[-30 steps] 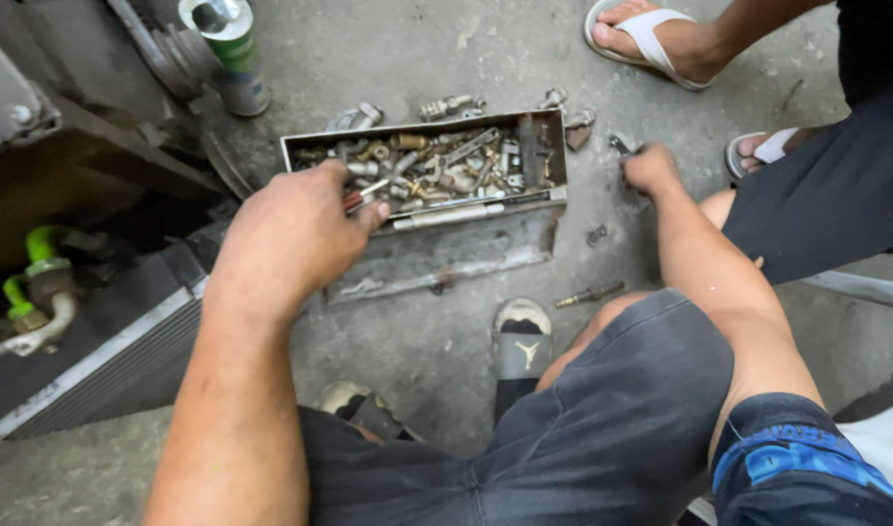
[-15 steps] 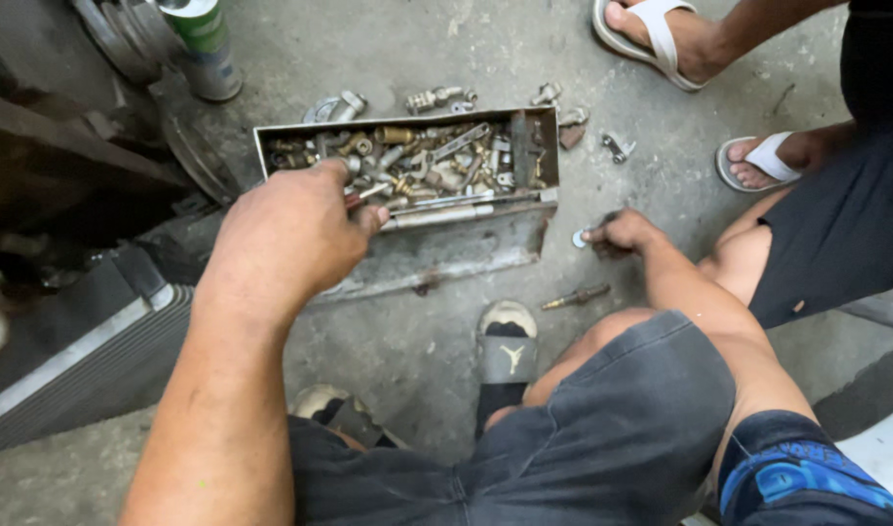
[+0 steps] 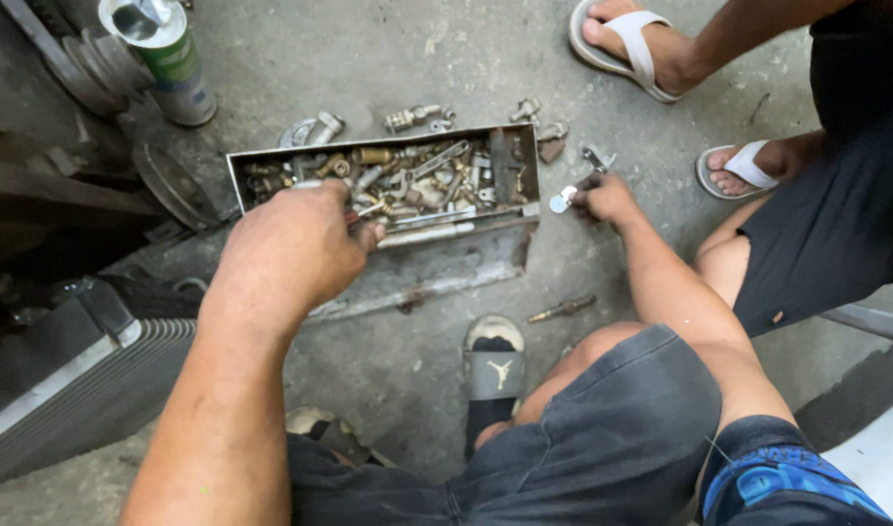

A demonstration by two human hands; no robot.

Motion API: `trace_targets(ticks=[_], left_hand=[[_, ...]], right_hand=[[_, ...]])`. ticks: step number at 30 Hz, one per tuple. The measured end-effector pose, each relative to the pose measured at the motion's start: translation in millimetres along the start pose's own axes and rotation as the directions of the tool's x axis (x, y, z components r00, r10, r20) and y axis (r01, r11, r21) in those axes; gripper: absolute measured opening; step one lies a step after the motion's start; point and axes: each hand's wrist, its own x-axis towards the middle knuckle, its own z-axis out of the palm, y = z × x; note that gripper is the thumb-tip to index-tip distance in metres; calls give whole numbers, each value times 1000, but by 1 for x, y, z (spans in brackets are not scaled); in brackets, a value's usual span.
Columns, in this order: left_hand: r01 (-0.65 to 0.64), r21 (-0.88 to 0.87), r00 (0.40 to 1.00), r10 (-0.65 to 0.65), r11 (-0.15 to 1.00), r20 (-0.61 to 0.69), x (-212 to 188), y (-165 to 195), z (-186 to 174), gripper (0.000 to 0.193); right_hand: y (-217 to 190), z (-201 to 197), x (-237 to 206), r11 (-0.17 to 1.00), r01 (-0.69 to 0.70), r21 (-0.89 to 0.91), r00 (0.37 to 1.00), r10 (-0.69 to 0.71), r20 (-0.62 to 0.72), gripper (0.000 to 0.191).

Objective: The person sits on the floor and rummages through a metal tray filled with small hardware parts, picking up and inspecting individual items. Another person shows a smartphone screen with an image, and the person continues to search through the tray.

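Seen from my head camera, looking straight down as I squat on the concrete floor (image 3: 388, 58): my left hand (image 3: 290, 248) is buried in the near left part of a long, dented metal tray (image 3: 526, 156). Its fingers are curled down among the heap of brass and steel fittings (image 3: 437, 175). The back of the hand hides the fingertips, so I cannot tell whether they have closed on a piece or are only raking through.

My right hand (image 3: 607, 200) is out at the tray's right end, low to the floor. Its fingertips are pinched on a small round silver piece (image 3: 561, 202) just beside the tray's corner. More loose fittings (image 3: 412, 119) lie scattered along the tray's far side, and a single brass bolt (image 3: 563, 310) lies apart on the floor near my knee. My black slide sandal (image 3: 495, 360) is planted below the tray.

A green-and-white spray can (image 3: 169, 58) stands at top left, and a finned radiator (image 3: 76, 380) fills the lower left. Another person's feet in white sandals (image 3: 641, 49) stand at upper right, clear of my hands.

By my reading, the work in hand is sorting: one hand searches the heap while the other keeps a chosen piece aside. Any next move would call for a light, feeling grip in the tray, since the parts are tangled and mostly hidden under my palm. It would also call for a firm pinch on the right, so that the small piece does not drop among the strays.
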Motion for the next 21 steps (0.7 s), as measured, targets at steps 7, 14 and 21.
trace_targets(ticks=[7,14,21], left_hand=[[-2,10,1000,3,1000,-22,-6,0,-1,42],[-30,0,997,30,1000,-67,-16,-4,-4,45],[-73,-40,990,68,997,-126,-26,-18,-10,42]], right_hand=[[-38,1,0,956,122,-267,956,-186,-228,44],[-71,15,1,893,389,-225,916,-400,-2,46],[-93,6,-25,837,328,-437,839,-471,-273,39]])
